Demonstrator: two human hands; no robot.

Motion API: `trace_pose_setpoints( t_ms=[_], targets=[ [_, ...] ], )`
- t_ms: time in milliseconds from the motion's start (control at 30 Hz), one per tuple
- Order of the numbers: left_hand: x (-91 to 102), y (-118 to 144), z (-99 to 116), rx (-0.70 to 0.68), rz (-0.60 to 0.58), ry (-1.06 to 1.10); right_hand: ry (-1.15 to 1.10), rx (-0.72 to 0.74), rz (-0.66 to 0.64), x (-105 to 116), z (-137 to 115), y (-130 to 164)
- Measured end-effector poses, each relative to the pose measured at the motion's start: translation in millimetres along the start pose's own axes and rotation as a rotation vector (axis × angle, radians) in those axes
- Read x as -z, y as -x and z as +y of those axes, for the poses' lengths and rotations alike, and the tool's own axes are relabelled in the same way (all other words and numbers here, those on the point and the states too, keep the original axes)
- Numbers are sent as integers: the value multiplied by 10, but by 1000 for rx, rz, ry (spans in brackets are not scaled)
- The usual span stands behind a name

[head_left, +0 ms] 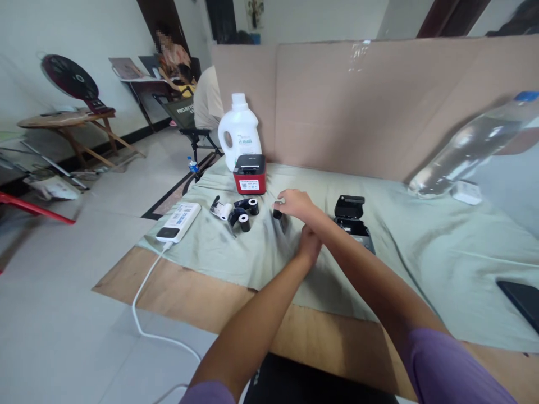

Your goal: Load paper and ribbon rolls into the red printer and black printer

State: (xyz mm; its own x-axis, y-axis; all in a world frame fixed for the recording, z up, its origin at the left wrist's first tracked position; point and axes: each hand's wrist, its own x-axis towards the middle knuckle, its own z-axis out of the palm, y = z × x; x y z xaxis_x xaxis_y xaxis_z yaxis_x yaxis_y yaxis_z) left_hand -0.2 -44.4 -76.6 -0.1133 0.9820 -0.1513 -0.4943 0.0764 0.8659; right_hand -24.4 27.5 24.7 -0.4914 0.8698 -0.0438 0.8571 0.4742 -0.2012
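Observation:
My right hand (297,203) reaches across to the left, its fingers closed on a small black roll (277,214) at the cloth. Under my right forearm is my left hand (310,245); its fingers are hidden. Left of the held roll lie other paper rolls: a black one (253,206), another black one (245,223) and a white one (223,211), with loose strips curling off them. A black device (354,223) with its lid raised sits to the right, partly behind my right forearm. A red and black box-shaped device (250,174) stands behind the rolls.
A white jug (240,132) stands at the back left beside a cardboard panel (320,106). A white power bank (179,223) with a cable (138,314) lies left. A large clear bottle (467,146) leans at right, and a dark phone-like slab (522,303) lies there. People sit in the background.

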Motion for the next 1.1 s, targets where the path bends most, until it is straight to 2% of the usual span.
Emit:
trace_pose_setpoints(
  t_ms=[100, 233, 333, 433, 500, 567, 667, 767, 933, 1100],
  targets=[
    [-10, -41, -22, -89, 79, -66, -128, 18, -38, -176, 119, -64],
    [-28, -64, -94, -84, 26, -122, -441, -4, -4, -276, 261, -71],
    [-56, -15, -119, -141, -94, -157, -790, -50, 7, -202, 447, 71],
    [-80, 48, -109, -175, -202, -256, -1117, -89, 49, -48, 753, 362],
    [-86, 74, -100, -186, -202, -351, -1289, -115, 80, 71, 1028, 600],
    [-86, 88, -94, -211, -203, -427, -1367, -124, 84, 176, 1336, 832],
    [-82, 114, -85, -268, -265, -478, -1201, -149, 70, 258, 1761, 1107],
    [-78, 161, -71, -328, -276, -576, -902, -129, 70, 240, 2014, 1243],
    [-70, 208, -60, -455, -295, -885, -446, -65, 121, 156, 2051, 1235],
    [-105, 195, -59, -450, -287, -1041, -167, -41, 152, 12, 1984, 1199]
  ],
)
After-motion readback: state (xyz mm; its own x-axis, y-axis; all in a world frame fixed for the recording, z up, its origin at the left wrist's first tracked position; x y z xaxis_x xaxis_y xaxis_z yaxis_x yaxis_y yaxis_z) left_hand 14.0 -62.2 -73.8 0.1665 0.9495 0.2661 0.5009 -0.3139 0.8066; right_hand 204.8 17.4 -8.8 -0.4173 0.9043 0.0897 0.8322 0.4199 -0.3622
